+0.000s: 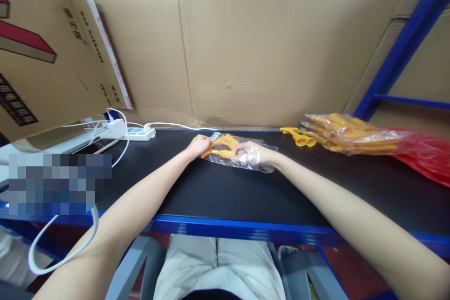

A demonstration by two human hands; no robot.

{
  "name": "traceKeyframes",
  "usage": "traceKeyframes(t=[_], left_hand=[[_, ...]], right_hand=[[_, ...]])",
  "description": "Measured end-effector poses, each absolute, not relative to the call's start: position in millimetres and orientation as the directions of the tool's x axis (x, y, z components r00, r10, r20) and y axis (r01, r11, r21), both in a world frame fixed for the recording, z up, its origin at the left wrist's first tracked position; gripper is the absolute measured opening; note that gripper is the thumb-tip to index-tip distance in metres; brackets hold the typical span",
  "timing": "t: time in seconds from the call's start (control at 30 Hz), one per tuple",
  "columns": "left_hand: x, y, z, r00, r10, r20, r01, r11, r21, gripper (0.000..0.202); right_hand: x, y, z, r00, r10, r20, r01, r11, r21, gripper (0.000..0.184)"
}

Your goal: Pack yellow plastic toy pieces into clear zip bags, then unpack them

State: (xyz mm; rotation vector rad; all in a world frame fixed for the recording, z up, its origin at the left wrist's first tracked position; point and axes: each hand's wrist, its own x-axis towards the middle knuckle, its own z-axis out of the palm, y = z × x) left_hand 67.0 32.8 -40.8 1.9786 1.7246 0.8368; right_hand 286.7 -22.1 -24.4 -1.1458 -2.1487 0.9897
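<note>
Meeting at the middle of the black bench (218,192), both hands work on an orange plastic toy (222,146) that lies partly inside a clear plastic bag (242,161). The left hand (198,145) has its grip pinched on the toy's bare end. The right hand (252,153) has its grip closed on the bag, with film draped over its fingers. A loose orange toy (297,137) and a pile of bagged toys (346,137) lie well apart to the right, and a white power strip (131,134) sits to the left.
</note>
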Motion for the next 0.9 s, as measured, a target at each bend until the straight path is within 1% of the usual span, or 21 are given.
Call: traceKeyframes(t=[0.1, 0.23, 0.33, 0.4, 0.47, 0.5, 0.57, 0.63, 0.7, 0.8, 0.9], left_hand=[[67.7, 29.7, -38.0, 0.097, 0.974, 0.205, 0.797, -0.199, 0.57, 0.032], [69.6, 28.0, -36.0, 0.148, 0.96, 0.237, 0.871, -0.24, 0.429, 0.026], [70.7, 30.7, -39.7, 0.177, 0.933, 0.314, 0.896, -0.285, 0.34, 0.026], [71.6, 31.8, -42.7, 0.235, 0.891, 0.388, 0.879, -0.365, 0.308, 0.026], [73.0, 30.3, -44.2, 0.312, 0.835, 0.454, 0.831, -0.471, 0.295, 0.027], [74.0, 28.5, -44.1, 0.349, 0.813, 0.466, 0.804, -0.515, 0.297, 0.027], [76.1, 23.5, -42.5, 0.42, 0.798, 0.433, 0.759, -0.57, 0.314, 0.029], [77.8, 18.7, -40.1, 0.472, 0.802, 0.367, 0.736, -0.587, 0.336, 0.031], [78.8, 16.0, -38.2, 0.489, 0.81, 0.323, 0.733, -0.582, 0.351, 0.032], [78.6, 17.1, -38.0, 0.473, 0.825, 0.309, 0.743, -0.562, 0.363, 0.032], [77.6, 20.9, -40.4, 0.475, 0.819, 0.321, 0.737, -0.57, 0.363, 0.033]], right_hand=[[286.6, -21.8, -25.1, -0.538, 0.839, 0.079, 0.484, 0.385, -0.786, 0.03], [286.6, -19.4, -26.9, -0.57, 0.817, 0.087, 0.493, 0.424, -0.76, 0.035], [287.4, -17.5, -25.9, -0.582, 0.809, 0.079, 0.472, 0.416, -0.778, 0.039], [289.0, -17.2, -23.5, -0.592, 0.806, 0.023, 0.471, 0.369, -0.802, 0.036], [291.4, -17.6, -20.9, -0.589, 0.807, -0.046, 0.476, 0.3, -0.827, 0.033], [292.7, -17.9, -19.9, -0.581, 0.811, -0.061, 0.474, 0.276, -0.836, 0.034], [294.7, -18.4, -18.7, -0.562, 0.826, -0.042, 0.464, 0.273, -0.843, 0.039], [295.5, -18.2, -18.9, -0.537, 0.844, -0.005, 0.469, 0.294, -0.833, 0.04], [295.0, -17.0, -20.3, -0.499, 0.866, 0.008, 0.501, 0.297, -0.813, 0.037], [292.9, -13.5, -23.7, -0.456, 0.89, 0.015, 0.552, 0.296, -0.78, 0.032], [291.4, -9.9, -28.1, -0.441, 0.896, 0.043, 0.55, 0.308, -0.776, 0.033]])
